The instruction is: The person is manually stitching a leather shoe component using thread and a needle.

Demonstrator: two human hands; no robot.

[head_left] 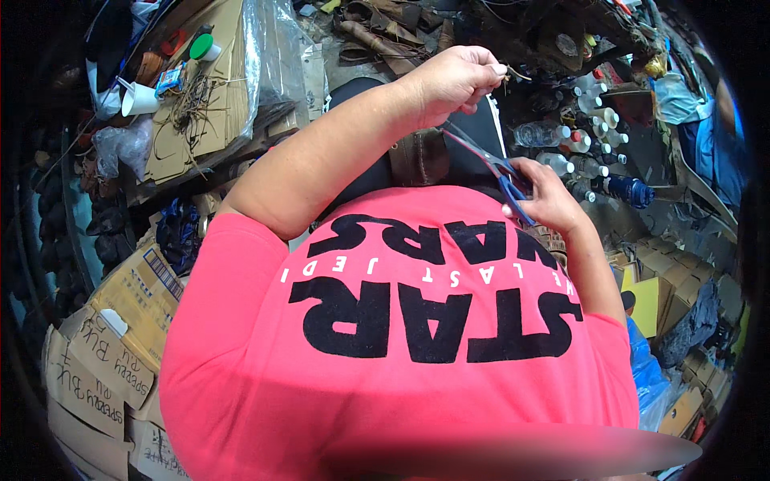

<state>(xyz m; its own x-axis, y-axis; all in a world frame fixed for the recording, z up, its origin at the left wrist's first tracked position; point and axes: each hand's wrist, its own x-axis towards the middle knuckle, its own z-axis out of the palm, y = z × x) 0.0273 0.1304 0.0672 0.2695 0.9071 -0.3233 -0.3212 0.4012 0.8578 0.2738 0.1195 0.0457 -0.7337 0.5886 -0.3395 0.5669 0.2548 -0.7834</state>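
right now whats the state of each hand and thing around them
left hand: raised, fingers pinched shut on a thin cord
thin cord: held at the fingertips, end sticking out to the right
right hand: closed around the scissors' handles
scissors: blue-handled, blades pointing up-left toward the left hand; open or closed cannot be told
brown leather piece: lying on the lap below the left hand
plastic bottles: capped, lying clustered
white cup: tipped on its side on cardboard

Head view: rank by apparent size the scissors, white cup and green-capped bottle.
1. Scissors, though nearer the camera.
2. White cup.
3. Green-capped bottle, partly hidden, so close to the cup.
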